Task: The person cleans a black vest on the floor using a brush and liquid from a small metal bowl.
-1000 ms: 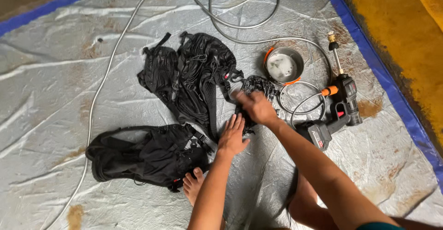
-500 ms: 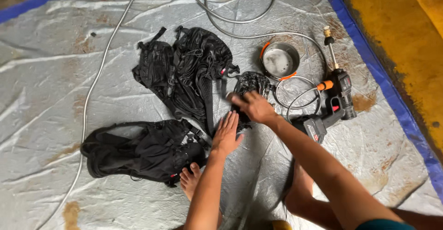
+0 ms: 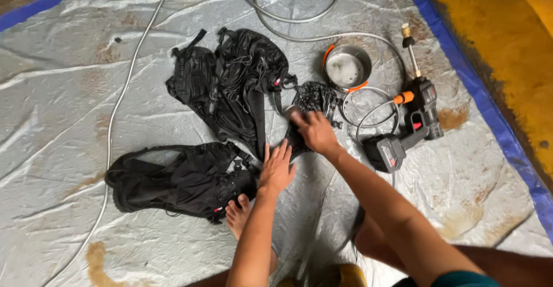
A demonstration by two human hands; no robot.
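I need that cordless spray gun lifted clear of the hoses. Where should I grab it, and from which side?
Probably by the black handle of the spray gun, between the body and the battery block. It lies flat on the tarp, nozzle pointing away, so come down from above with the right hand, which is nearer. Avoid the thin brass nozzle and the orange hose fitting; a hose loops beside it.

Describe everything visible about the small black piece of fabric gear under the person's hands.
The small black piece looks like soft, wet-shiny synthetic fabric with webbing, crumpled and lying flat on the silver tarp. It sits between the larger black backpack and the metal bowl, beside a coil of thin hose. The right hand presses on its near edge, fingers curled; the left hand lies flat by its lower end, fingers spread. Finer details are too dark to tell.
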